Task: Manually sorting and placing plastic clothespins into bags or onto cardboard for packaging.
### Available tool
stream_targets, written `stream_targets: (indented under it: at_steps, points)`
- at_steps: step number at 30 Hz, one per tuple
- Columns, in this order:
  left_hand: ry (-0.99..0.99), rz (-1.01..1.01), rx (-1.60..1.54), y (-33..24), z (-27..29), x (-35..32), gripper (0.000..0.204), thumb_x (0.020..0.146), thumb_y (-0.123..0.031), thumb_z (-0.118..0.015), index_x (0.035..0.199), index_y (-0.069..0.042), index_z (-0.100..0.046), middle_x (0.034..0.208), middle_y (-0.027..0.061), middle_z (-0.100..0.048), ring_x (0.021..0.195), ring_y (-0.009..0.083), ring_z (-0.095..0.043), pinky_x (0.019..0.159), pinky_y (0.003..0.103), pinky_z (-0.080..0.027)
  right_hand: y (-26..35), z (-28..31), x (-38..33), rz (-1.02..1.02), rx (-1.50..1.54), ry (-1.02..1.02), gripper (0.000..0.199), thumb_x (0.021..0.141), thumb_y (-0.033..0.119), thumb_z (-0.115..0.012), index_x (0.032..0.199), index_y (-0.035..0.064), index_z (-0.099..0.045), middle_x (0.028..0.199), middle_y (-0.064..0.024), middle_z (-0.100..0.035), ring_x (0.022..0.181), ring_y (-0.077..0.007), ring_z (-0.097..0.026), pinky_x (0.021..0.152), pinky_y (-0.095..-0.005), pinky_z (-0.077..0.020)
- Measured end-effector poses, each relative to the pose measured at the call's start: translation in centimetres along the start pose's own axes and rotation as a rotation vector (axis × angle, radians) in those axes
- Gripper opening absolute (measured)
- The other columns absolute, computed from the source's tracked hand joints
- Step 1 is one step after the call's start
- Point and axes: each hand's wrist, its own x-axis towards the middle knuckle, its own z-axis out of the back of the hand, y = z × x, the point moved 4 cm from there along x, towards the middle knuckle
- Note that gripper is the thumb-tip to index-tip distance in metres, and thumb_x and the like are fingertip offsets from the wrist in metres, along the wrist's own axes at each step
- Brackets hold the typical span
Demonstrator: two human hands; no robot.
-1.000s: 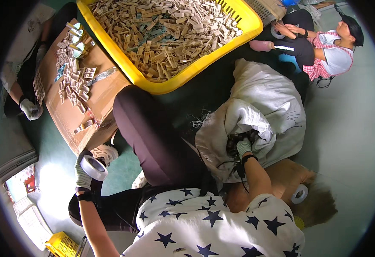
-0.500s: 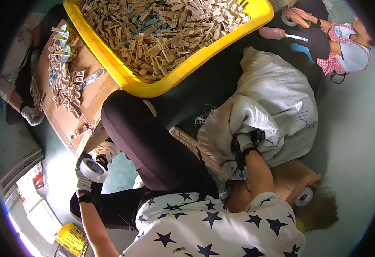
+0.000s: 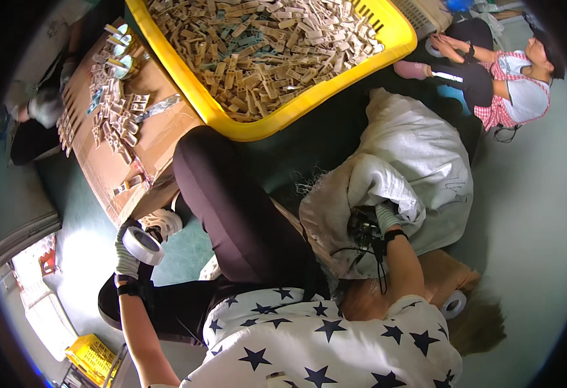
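Observation:
In a striped knit glove, my left hand (image 3: pixel 125 255) grips a roll of white tape (image 3: pixel 158 254) beside my lower leg. My right hand (image 3: pixel 385 218), also gloved, reaches into the mouth of a white woven sack (image 3: pixel 435 142). A fold of the sack covers its fingers, so what they do is hidden. Dark, shiny pieces (image 3: pixel 362 224) show in the sack's mouth next to that hand; their kind is unclear. A black cord (image 3: pixel 381 271) hangs by my right wrist.
A yellow crate (image 3: pixel 257 131) full of beige clip-like parts stands ahead. Left of it, a cardboard box (image 3: pixel 160 132) carries similar parts and small cups. Another tape roll (image 3: pixel 455 304) lies at right. One co-worker (image 3: pixel 516 84) sits far right; another's gloved hand (image 3: pixel 45 111) is at left.
My right hand has shifted slightly right at the sack's mouth, and more of the dark pieces shows. My left hand keeps the tape roll. The whole view has moved a little.

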Motion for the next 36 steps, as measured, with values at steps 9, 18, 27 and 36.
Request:
stream_targets:
  at_steps: [9,18,27,36]
  points:
    - [0.055,0.073,-0.178,0.7,-5.6,-1.2,0.016,0.085,-0.020,-0.065,0.094,-0.007,-0.064,0.084,0.0032,-0.066,0.074,0.0167,-0.062,0.072,0.030,-0.053,1.0,1.2,-0.2,0.126,-0.411,0.315,0.065,0.076,0.021,-0.072,0.133,0.0013,-0.045,0.124,-0.0193,-0.054,0.114,-0.0286,-0.050,0.094,-0.0372,-0.0447]
    - [0.033,-0.100,-0.126,-0.7,-2.7,-1.8,0.020,0.078,-0.016,-0.069,0.092,-0.004,-0.062,0.078,0.0046,-0.061,0.064,0.0175,-0.059,0.062,0.029,-0.050,12.8,3.1,-14.3,0.140,-0.919,1.020,0.041,0.074,0.036,-0.069,0.098,0.0022,-0.067,0.083,-0.0171,-0.069,0.073,-0.0271,-0.065,0.070,-0.0391,-0.0519]
    - [0.180,-0.054,-0.272,0.3,1.0,0.4,0.015,0.080,-0.010,-0.070,0.091,-0.001,-0.066,0.079,0.0066,-0.064,0.074,0.0195,-0.062,0.070,0.032,-0.051,46.9,-3.1,-27.6,0.585,-0.605,0.935,0.046,0.074,0.016,-0.071,0.118,0.0063,-0.059,0.093,-0.0095,-0.062,0.083,-0.0149,-0.058,0.074,-0.0296,-0.0499]
    - [0.365,0.029,-0.541,2.8,-0.1,4.1,0.021,0.082,-0.007,-0.066,0.099,0.004,-0.063,0.089,0.0104,-0.066,0.081,0.0206,-0.065,0.077,0.030,-0.052,72.3,-21.5,-24.4,1.706,-1.559,-0.250,0.019,0.075,0.018,-0.060,0.089,0.0065,-0.064,0.084,-0.0145,-0.068,0.077,-0.0330,-0.067,0.071,-0.0423,-0.0490]
